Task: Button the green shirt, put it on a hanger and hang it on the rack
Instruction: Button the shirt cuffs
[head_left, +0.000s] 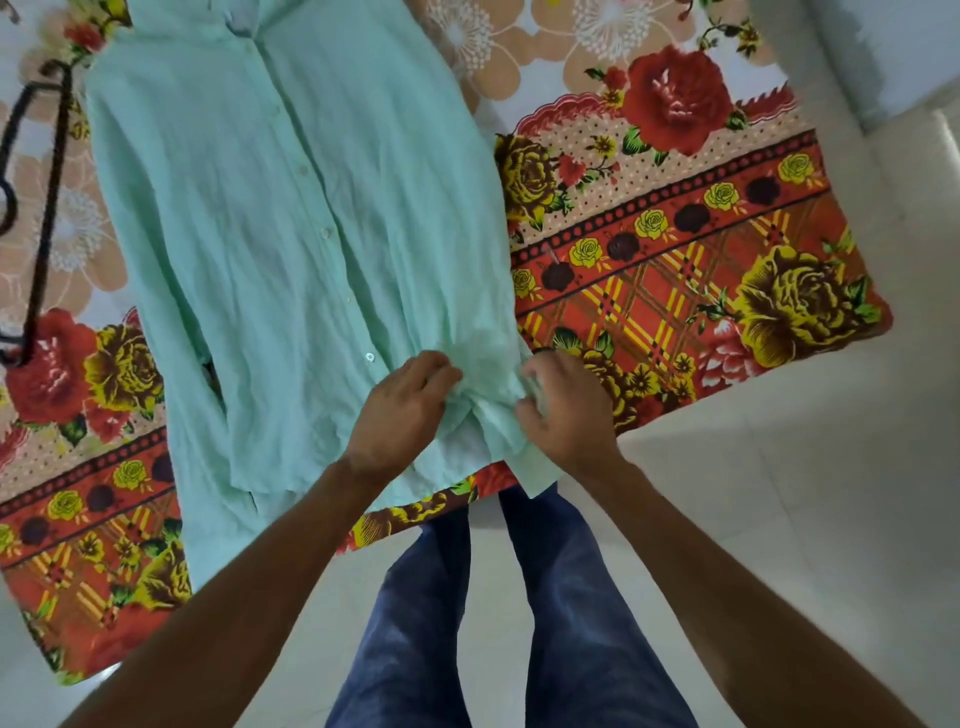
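The pale green shirt (291, 218) lies flat, front up, on a flowered bedsheet, collar far from me and hem near me. A row of small white buttons runs down its placket, and the placket looks closed along that row. My left hand (402, 410) pinches the fabric just below the lowest visible button, near the hem. My right hand (561, 410) grips the bunched hem edge a little to the right. A black hanger (44, 208) lies on the sheet at the left edge, partly cut off by the frame.
The flowered bedsheet (675, 249) covers a bed whose near edge runs in front of my legs in blue jeans (519, 597). White tiled floor (831, 493) lies to the right and below. No rack is in view.
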